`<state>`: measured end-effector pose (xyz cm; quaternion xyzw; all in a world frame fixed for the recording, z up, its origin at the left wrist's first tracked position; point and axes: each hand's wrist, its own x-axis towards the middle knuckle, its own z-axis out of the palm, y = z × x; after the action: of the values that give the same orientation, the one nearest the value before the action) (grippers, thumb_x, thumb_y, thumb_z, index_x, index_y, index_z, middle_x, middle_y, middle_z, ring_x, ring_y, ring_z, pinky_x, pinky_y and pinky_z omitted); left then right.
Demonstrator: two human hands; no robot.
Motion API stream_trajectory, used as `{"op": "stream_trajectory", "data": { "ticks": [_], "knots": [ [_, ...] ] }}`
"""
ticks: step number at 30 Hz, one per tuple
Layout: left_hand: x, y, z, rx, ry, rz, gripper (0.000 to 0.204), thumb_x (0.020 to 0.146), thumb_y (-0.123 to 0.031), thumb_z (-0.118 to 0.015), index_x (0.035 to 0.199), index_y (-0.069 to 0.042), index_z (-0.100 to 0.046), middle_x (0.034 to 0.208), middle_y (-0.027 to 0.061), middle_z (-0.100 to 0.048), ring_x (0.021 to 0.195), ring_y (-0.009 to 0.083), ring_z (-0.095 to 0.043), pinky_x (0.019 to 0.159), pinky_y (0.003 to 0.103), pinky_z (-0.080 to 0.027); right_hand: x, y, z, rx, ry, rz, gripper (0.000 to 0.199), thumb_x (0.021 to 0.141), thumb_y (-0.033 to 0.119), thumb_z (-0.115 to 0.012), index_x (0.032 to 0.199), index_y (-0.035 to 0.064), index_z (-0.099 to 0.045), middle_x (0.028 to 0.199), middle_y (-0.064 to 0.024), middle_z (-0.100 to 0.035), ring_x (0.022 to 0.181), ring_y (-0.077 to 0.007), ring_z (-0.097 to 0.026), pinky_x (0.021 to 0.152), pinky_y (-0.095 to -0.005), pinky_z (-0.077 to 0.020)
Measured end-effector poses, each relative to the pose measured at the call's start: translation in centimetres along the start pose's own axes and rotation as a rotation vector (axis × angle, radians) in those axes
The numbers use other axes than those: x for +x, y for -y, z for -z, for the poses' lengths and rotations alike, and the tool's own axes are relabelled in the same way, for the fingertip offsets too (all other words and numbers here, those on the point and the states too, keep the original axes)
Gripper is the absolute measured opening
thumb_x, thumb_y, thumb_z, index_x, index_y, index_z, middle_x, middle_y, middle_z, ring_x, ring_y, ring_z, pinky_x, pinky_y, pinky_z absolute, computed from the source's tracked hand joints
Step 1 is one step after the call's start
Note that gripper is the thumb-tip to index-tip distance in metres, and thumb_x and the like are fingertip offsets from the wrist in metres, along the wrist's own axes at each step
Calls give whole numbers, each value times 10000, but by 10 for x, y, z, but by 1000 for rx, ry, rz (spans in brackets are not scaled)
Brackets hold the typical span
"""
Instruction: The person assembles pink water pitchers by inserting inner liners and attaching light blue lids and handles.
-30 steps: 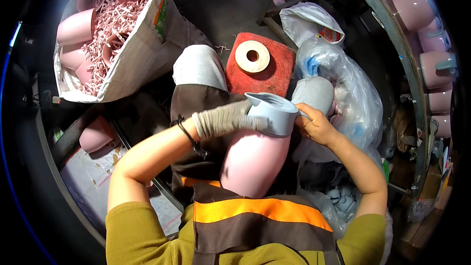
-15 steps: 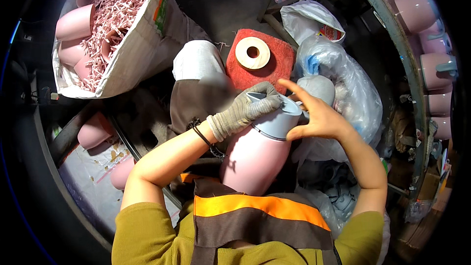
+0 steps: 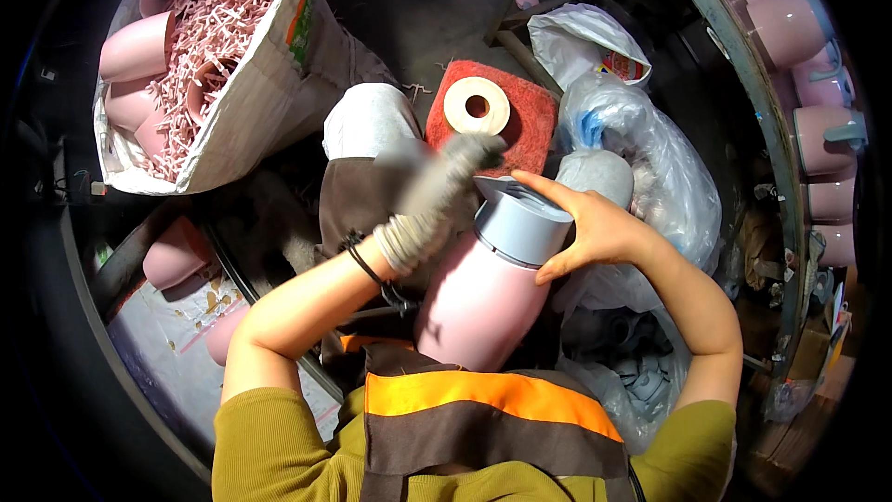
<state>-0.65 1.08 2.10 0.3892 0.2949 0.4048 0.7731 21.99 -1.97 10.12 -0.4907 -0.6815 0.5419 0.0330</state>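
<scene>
A pink jug (image 3: 478, 302) with a grey-blue collar (image 3: 522, 225) leans on my lap, its collar end pointing away from me. The spout and the opening at the top of the collar face up. My bare right hand (image 3: 595, 232) wraps round the right side of the collar, thumb on the near side and index finger along the rim. Just left of the collar is my gloved left hand (image 3: 441, 188), apart from the jug and smeared by motion, so its fingers are unclear. Beyond the hands, a roll of pale tape (image 3: 476, 106) lies on a red fuzzy stool (image 3: 522, 144).
At the far left stands a white woven sack (image 3: 269, 98) with pink jug bodies and many small pink pieces. Clear plastic bags (image 3: 664, 186) lie to the right, one holding grey parts (image 3: 641, 372). A metal rack (image 3: 780, 158) with pink jugs stands at the right edge.
My left hand has come off the jug's collar and moved up and left. The right hand keeps its place round the collar, and the jug stays on my lap.
</scene>
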Motion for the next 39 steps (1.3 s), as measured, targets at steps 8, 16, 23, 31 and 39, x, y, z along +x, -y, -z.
{"op": "stream_trajectory", "data": {
  "ticks": [8,16,23,31,39],
  "knots": [
    [100,3,37,1600,-102,-345,745,725,-535,-708,1292,-93,-515,1312,256,-496,1251,403,-462,992,494,-416,-18,20,14,-38,-85,-23,1110,557,361,-900,1489,153,-335,1269,-184,-607,1194,-314,-578,993,-357,-442],
    [118,2,50,1741,-85,-148,814,648,-513,-755,1326,-163,-471,1210,211,-512,1110,408,-540,931,482,-468,-47,26,77,-188,-748,145,1145,502,319,-926,1471,89,-362,1374,-166,-534,1265,-274,-523,1046,-373,-408],
    [89,-131,79,1408,-466,-430,857,639,-525,-806,1351,-166,-494,1204,211,-562,1100,361,-579,941,432,-478,42,2,70,-768,-832,315,1167,543,471,-867,1506,192,-271,1069,-160,-679,818,-351,-677,714,-427,-544],
    [65,-168,-40,1348,44,-685,814,645,-356,-842,1334,-85,-504,1160,177,-552,1056,328,-591,901,413,-500,47,20,59,-653,-714,108,1244,536,375,-877,1511,106,-153,1050,-178,-675,876,-373,-670,713,-434,-543],
    [82,-129,-58,1727,34,-672,838,630,-611,-717,1306,-150,-537,1131,200,-573,1029,380,-575,875,454,-477,18,-37,77,-389,-635,232,875,784,344,-747,1449,49,-261,986,-253,-665,876,-424,-654,757,-482,-518]
  ]
}}
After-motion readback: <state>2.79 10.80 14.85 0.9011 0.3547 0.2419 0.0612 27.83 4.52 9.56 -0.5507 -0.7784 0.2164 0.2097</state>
